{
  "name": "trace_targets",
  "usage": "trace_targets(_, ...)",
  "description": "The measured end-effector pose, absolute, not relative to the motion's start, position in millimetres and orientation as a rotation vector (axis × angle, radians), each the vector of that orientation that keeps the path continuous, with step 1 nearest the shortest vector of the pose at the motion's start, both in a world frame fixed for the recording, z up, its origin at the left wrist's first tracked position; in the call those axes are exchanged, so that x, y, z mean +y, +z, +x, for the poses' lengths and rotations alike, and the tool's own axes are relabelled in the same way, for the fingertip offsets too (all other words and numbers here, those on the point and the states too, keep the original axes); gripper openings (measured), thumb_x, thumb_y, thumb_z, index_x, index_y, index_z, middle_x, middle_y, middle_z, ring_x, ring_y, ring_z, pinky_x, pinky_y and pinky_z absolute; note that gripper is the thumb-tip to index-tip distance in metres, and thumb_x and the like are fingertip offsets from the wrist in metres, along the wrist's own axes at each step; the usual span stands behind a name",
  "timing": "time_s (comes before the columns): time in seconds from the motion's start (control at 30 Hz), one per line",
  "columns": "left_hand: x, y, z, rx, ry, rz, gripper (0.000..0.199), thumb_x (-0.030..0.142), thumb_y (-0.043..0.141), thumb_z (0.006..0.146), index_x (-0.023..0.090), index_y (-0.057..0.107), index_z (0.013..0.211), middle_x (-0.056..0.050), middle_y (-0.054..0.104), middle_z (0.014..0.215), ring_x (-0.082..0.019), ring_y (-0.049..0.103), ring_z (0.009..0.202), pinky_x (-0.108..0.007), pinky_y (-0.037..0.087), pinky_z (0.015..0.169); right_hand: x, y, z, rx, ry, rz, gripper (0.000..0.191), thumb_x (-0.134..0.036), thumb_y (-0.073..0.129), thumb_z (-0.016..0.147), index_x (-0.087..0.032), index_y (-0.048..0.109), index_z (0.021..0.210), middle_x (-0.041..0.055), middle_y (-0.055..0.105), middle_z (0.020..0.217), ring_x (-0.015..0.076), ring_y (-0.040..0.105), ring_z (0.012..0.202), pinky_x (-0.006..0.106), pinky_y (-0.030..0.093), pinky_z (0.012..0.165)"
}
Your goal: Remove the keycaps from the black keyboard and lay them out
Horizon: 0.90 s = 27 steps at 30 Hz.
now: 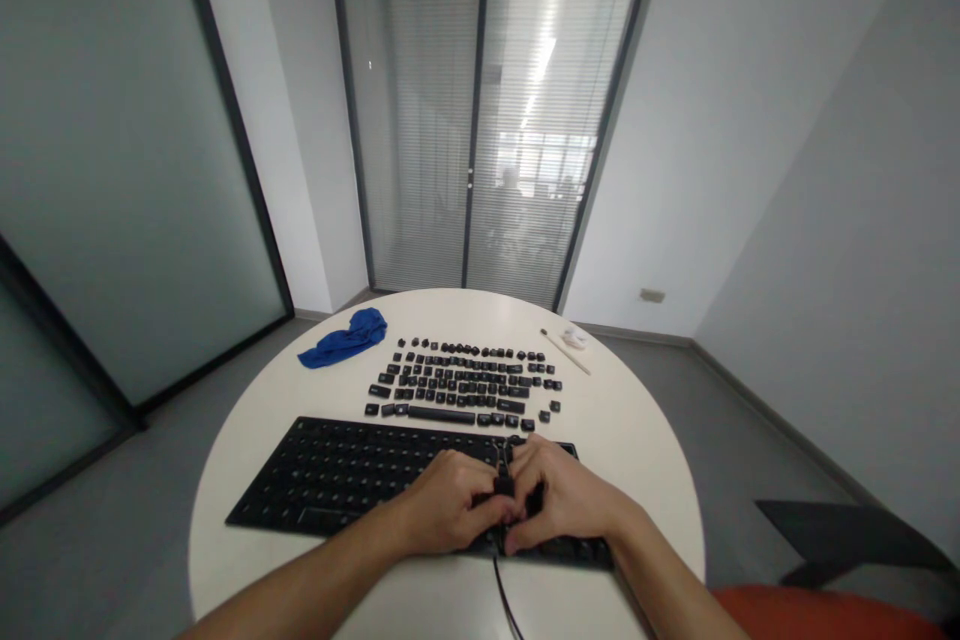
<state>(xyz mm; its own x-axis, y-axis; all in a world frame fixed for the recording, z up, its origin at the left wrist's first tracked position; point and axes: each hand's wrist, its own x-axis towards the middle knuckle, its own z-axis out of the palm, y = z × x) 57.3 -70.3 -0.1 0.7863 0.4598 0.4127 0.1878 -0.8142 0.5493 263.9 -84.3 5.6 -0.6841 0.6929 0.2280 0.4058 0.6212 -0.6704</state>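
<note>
Over the right part of a black keyboard (330, 470), both hands meet fingertip to fingertip. My left hand (446, 505) is closed, with thumb and curled fingers pinching a small black tool (504, 487) with thin wire prongs, which looks like a keycap puller. Closed against its other side, my right hand (562, 495) has its thumb and fingers on the same tool. Whether a keycap sits between the fingertips is hidden. The wire prongs point away from me. Beneath the hands, the keyboard's right section is mostly covered.
Loose black keycaps (450, 385) lie in rows beyond the keyboard on the round white table (247, 440). A blue cloth (346, 338) is at the far left. At the far right lie a thin brush (568, 353) and a small whitish item (575, 337). A black cable (506, 600) runs toward me.
</note>
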Motion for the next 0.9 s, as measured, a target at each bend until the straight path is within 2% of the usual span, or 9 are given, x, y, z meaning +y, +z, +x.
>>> trace_targets(0.23, -69.9, -1.3, 59.8, 0.582, 0.903, 2.182, 0.034, 0.022, 0.050, 0.094, 0.014, 0.069, 0.067, -0.004, 0.068, 0.060, -0.013, 0.063, 0.056, -0.020, 0.044, 0.059, -82.7, 7.4, 266.9, -2.125, 1.071, -0.868, 0.024, -0.042, 0.083, 0.067, -0.018, 0.078, 0.070, 0.0026, 0.070, 0.069, 0.0127, 0.057, 0.060, 0.025, 0.039, 0.055)
trace_targets(0.33, -68.1, -1.1, 61.5, 0.627, 0.943, 2.059, 0.033, 0.025, 0.052, 0.093, 0.014, 0.068, 0.067, -0.004, 0.069, 0.061, -0.013, 0.063, 0.055, -0.020, 0.045, 0.056, -82.9, 7.5, 268.2, -2.078, 1.075, -0.932, 0.024, -0.038, 0.085, 0.064, -0.017, 0.076, 0.073, 0.0015, 0.069, 0.070, 0.0111, 0.052, 0.059, 0.023, 0.037, 0.053)
trace_targets(0.43, -64.3, -3.1, 63.8, 0.734, 0.988, 1.898, 0.033, 0.029, 0.051, 0.093, 0.013, 0.067, 0.069, -0.004, 0.068, 0.063, -0.012, 0.060, 0.050, -0.019, 0.044, 0.050, -84.0, 7.3, 267.7, -2.029, 1.036, -1.054, 0.024, -0.031, 0.083, 0.064, -0.017, 0.073, 0.082, -0.0019, 0.064, 0.067, 0.0104, 0.050, 0.058, 0.022, 0.038, 0.053)
trace_targets(0.57, -61.1, -6.2, 65.5, 0.787, 1.008, 1.902, 0.033, 0.030, 0.051, 0.093, 0.012, 0.067, 0.071, -0.003, 0.065, 0.064, -0.012, 0.059, 0.052, -0.020, 0.044, 0.052, -85.7, 10.7, 264.3, -1.991, 1.002, -1.135, 0.021, -0.025, 0.076, 0.069, -0.017, 0.070, 0.088, -0.0043, 0.057, 0.063, 0.0121, 0.053, 0.061, 0.023, 0.040, 0.059)
trace_targets(0.77, -62.2, -4.8, 64.1, 0.863, 0.997, 2.053, 0.030, 0.026, 0.052, 0.093, 0.014, 0.068, 0.070, -0.003, 0.065, 0.065, -0.014, 0.060, 0.061, -0.022, 0.043, 0.057, -84.9, 12.9, 261.0, -1.997, 0.928, -1.215, 0.017, -0.029, 0.074, 0.073, -0.018, 0.072, 0.086, -0.0024, 0.058, 0.065, 0.0129, 0.051, 0.062, 0.024, 0.040, 0.057)
trace_targets(0.9, -62.2, -1.9, 63.9, 0.904, 0.985, 2.105, 0.032, 0.026, 0.053, 0.093, 0.014, 0.067, 0.067, -0.004, 0.065, 0.065, -0.015, 0.059, 0.062, -0.022, 0.041, 0.058, -84.3, 11.6, 260.8, -1.998, 0.910, -1.197, 0.016, -0.027, 0.072, 0.074, -0.018, 0.072, 0.088, -0.0012, 0.062, 0.071, 0.0140, 0.055, 0.067, 0.024, 0.042, 0.061)
